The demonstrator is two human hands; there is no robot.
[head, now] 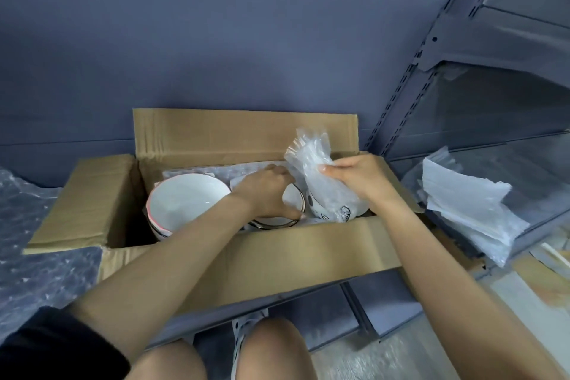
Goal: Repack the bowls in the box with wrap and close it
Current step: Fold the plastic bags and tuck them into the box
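An open cardboard box sits on a low shelf with its flaps spread. Inside on the left is a stack of white bowls with pink rims. My left hand reaches into the box middle and grips the rim of a dark-rimmed bowl lying above other dark-rimmed bowls. My right hand pinches the clear bubble-wrap bag that covers a patterned bowl at the box's right end. Bubble wrap lines the box's far side.
A pile of clear wrap bags lies on the shelf to the right. A bubble wrap sheet covers the shelf to the left. A slotted metal upright rises at the back right. My knees are below the shelf edge.
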